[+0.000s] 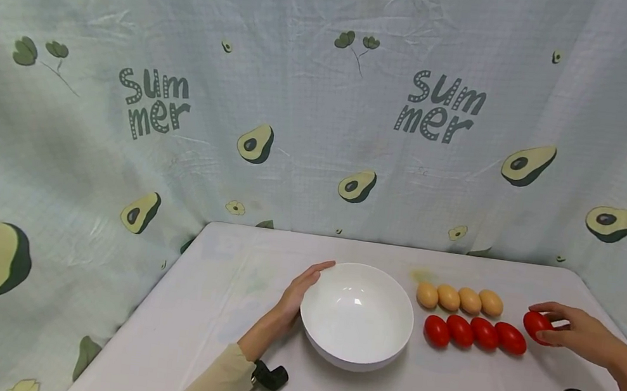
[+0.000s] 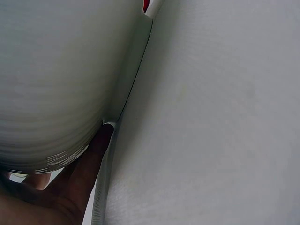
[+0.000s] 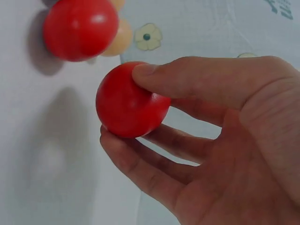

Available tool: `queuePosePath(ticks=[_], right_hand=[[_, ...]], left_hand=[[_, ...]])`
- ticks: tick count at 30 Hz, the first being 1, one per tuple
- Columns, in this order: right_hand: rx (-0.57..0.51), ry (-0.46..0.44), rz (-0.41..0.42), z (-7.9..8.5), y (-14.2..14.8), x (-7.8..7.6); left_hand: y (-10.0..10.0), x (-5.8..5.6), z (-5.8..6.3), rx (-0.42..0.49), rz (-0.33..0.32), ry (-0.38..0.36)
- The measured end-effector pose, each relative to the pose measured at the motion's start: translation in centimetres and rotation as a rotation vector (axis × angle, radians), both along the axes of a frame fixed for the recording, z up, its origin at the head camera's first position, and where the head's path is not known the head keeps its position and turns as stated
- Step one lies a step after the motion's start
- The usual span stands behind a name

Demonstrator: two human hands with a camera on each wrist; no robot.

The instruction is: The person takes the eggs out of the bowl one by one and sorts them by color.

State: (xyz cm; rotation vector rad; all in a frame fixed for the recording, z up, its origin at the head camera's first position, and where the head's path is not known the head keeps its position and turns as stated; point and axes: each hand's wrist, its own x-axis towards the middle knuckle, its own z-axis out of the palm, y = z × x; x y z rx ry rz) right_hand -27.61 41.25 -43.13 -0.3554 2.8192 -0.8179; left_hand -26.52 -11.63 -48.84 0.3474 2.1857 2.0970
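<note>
A large white bowl point(image 1: 358, 315) stands upright on the table. My left hand point(image 1: 299, 289) rests against its left side with the fingers extended. The left wrist view shows those fingers point(image 2: 89, 173) touching the bowl's ribbed outer wall point(image 2: 61, 84). At the far right, my right hand point(image 1: 580, 332) pinches a glossy red egg point(image 1: 536, 325) between thumb and fingers. The right wrist view has this held egg point(image 3: 129, 101) above the white surface. Left of it lies a row of several red eggs point(image 1: 485, 333), just in front of a row of several tan eggs point(image 1: 459, 298).
A white-covered table point(image 1: 262, 247) carries everything. Behind it and at the sides hangs a pale curtain point(image 1: 301, 92) printed with avocados and lettering. Black straps with dark mounts point(image 1: 271, 377) sit on both wrists.
</note>
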Motion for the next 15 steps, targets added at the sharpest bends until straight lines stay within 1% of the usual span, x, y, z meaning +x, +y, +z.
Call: queuePosePath(ticks=[2, 4, 6, 10, 12, 15], right_hand=[[0.000, -0.019, 0.009, -0.3, 0.3, -0.2], [-0.004, -0.039, 0.019, -0.7, 0.6, -0.3], [-0.016, -0.068, 0.031, -1.0, 0.7, -0.5], [-0.027, -0.115, 0.031, -1.6, 1.0, -0.6], [-0.036, -0.126, 0.031, -1.7, 1.0, -0.6], [-0.057, -0.133, 0.051, -1.8, 0.8, -0.6]], left_hand=[[0.0, 0.0, 0.1, -0.004, 0.006, -0.003], [0.1, 0.0, 0.2, -0.014, 0.011, 0.011], [0.1, -0.1, 0.2, -0.016, 0.018, 0.003], [0.2, -0.2, 0.1, -0.012, 0.009, -0.005], [0.3, -0.2, 0.1, -0.001, 0.004, -0.012], [0.2, -0.1, 0.3, -0.006, 0.009, 0.001]])
